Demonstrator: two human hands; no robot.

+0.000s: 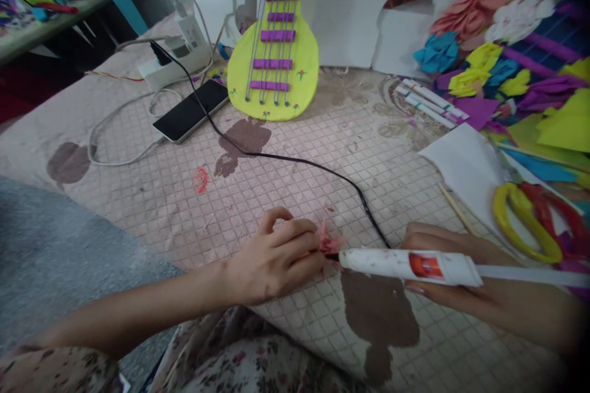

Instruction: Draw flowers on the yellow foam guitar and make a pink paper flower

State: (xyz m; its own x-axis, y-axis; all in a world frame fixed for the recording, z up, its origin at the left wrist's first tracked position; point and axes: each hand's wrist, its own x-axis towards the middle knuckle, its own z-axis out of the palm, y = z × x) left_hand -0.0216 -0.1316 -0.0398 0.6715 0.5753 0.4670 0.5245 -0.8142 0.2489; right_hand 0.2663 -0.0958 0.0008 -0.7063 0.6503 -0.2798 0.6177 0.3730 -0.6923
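My right hand grips a white hot glue gun, a clear glue stick sticking out of its back end. The gun's dark nozzle points left and meets a small piece of crumpled pink paper. The fingers of my left hand are closed on that pink paper near the table's front edge. Part of the paper is hidden behind my fingertips. A black cord runs from the gun's area back across the cloth.
A yellow paper guitar stands at the back. A phone and power strip lie left. To the right are yellow and red scissors, a wooden stick, white paper, markers and paper flowers.
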